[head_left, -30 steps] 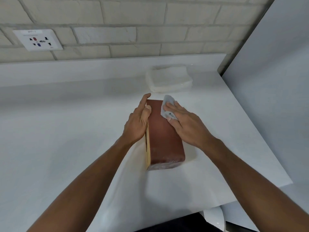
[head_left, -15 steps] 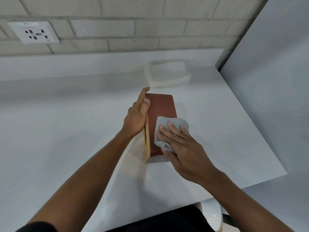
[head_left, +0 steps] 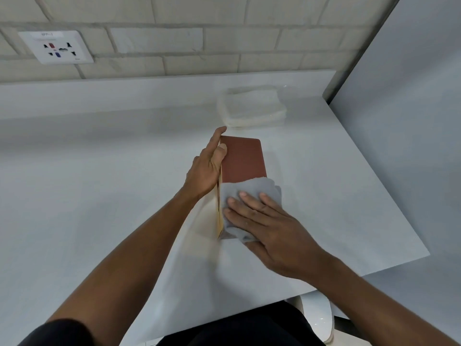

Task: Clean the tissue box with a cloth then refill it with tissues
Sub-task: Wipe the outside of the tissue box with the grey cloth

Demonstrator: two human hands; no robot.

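A reddish-brown tissue box (head_left: 241, 158) stands on its side in the middle of the white counter (head_left: 99, 196), with a pale yellow face turned left. My left hand (head_left: 207, 166) steadies its left edge, fingers straight along the box and thumb on the brown top face. My right hand (head_left: 269, 226) presses a grey cloth (head_left: 249, 193) flat on the near half of that top face, fingers spread. The cloth hides the box's near end. A stack of white tissues (head_left: 252, 108) lies beyond the box, near the back wall.
A brick wall with a white power socket (head_left: 56, 47) runs behind the counter. A grey partition (head_left: 411, 121) closes off the right side. The counter's front edge is close to my body, with a white seat (head_left: 316, 318) below on the right.
My right hand slid the cloth along the box's top face from the far end to the near end. The left hand kept its place on the box.
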